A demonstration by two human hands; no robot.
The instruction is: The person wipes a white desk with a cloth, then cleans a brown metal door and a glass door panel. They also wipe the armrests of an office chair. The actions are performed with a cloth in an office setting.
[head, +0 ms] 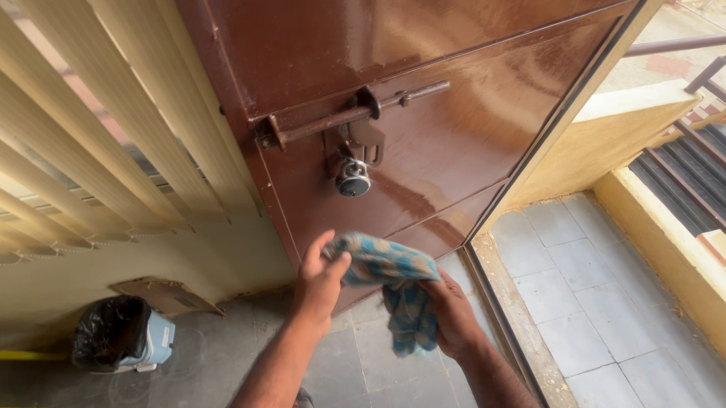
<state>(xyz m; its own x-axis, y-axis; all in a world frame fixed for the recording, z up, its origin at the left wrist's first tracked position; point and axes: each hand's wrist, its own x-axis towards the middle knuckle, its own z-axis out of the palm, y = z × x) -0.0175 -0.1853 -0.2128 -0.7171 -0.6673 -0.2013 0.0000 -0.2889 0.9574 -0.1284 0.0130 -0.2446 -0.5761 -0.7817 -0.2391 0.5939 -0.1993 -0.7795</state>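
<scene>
1. I see both hands low in the middle of the frame, sharing a blue patterned cloth [385, 267]. My left hand [317, 282] has its fingers closed on the cloth's upper left edge, thumb laid over the top.
2. My right hand [451, 313] grips the cloth from the lower right, fingers curled into the fabric; a loose tail of it hangs between the two wrists.
3. The cloth is bunched, not spread flat, and sits just below the brown metal door [457, 120], clear of its surface as far as I can tell.
4. Above the hands, at centre frame, a sliding bolt [352, 116] runs across the door, and a round padlock [352, 179] hangs from its hasp.
5. I judge the step in hand to be readying the cloth, gathering it into a pad.
6. A next move would call for lifting the cloth to the door panel, keeping the loose tail from snagging on the bolt or padlock.
7. At lower left, a small bin with a black bag [122, 333] stands well apart.
</scene>
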